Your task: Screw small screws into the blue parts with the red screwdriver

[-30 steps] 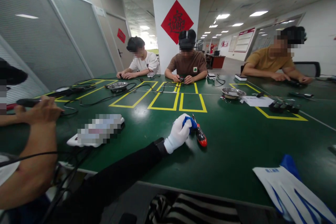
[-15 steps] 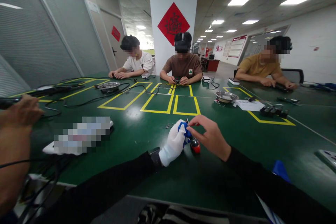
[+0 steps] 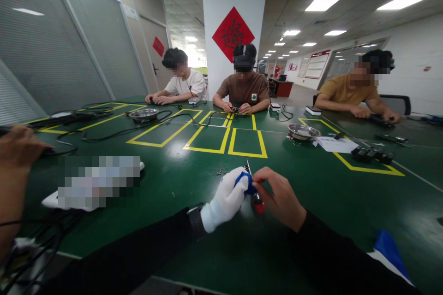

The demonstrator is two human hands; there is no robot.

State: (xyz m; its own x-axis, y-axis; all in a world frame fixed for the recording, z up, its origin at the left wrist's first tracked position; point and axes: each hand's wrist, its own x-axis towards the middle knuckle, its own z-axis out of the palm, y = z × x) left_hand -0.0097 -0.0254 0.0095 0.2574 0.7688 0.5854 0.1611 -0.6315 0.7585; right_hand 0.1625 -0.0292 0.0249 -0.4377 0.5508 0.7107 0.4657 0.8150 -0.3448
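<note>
My left hand [image 3: 226, 196] wears a white glove with blue on its finger side. Its fingers are curled closed, and whatever they may hold is hidden. My right hand [image 3: 282, 198] is bare, its thumb and forefinger pinched together against the blue fingertips of the glove [image 3: 248, 183]. Anything small between them cannot be made out. Beneath the two hands a tool with a black and red handle [image 3: 259, 205] lies on the green table, partly covered. Beyond the glove a thin metal tip [image 3: 247, 166] shows. Several small metal pieces [image 3: 220, 171] lie just past my left hand.
A white device [image 3: 51, 198] lies at left, near another person's hand [image 3: 22, 143] and black cables. Metal bowls [image 3: 304, 132] [image 3: 143, 114], paper [image 3: 337, 144] and black parts [image 3: 372, 154] are farther off. A blue-and-white cloth item [image 3: 391, 253] lies at right. Three people sit opposite.
The camera view has shifted slightly. My hands stay together, with the pinch still at the blue fingertips. The other person's hand at left has moved a little toward the left edge.
</note>
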